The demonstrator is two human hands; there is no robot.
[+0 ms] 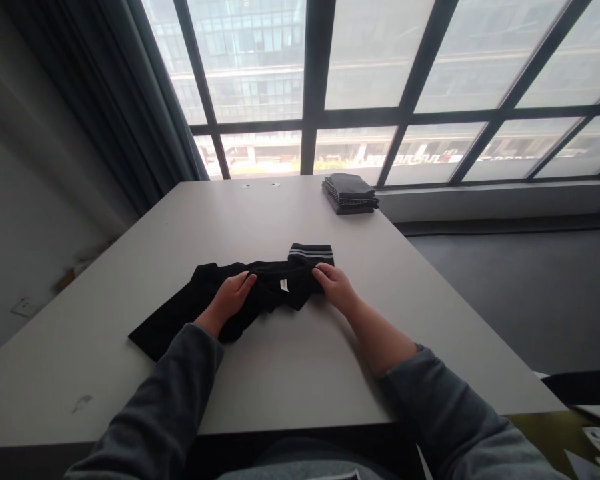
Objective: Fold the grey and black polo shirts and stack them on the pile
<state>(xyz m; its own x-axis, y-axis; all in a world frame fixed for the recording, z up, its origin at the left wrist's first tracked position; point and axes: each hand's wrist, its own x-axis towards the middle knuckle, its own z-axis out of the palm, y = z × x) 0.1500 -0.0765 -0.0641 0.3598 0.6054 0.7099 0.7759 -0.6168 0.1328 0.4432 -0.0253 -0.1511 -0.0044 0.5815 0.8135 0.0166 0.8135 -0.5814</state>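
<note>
A black garment [180, 313] with a grey-striped cuff [311, 253] and a small white label lies partly folded on the grey table [290, 373]. My left hand [231, 295] rests flat on the middle of the cloth, fingers together. To the right, my right hand [334, 285] pinches the garment's edge just below the striped cuff. Both forearms wear grey sleeves.
A stack of folded dark clothes [350, 193] sits at the table's far right corner. Large windows [370, 87] and a dark curtain [110, 100] stand behind the table. The table's right edge drops to a grey floor [520, 293].
</note>
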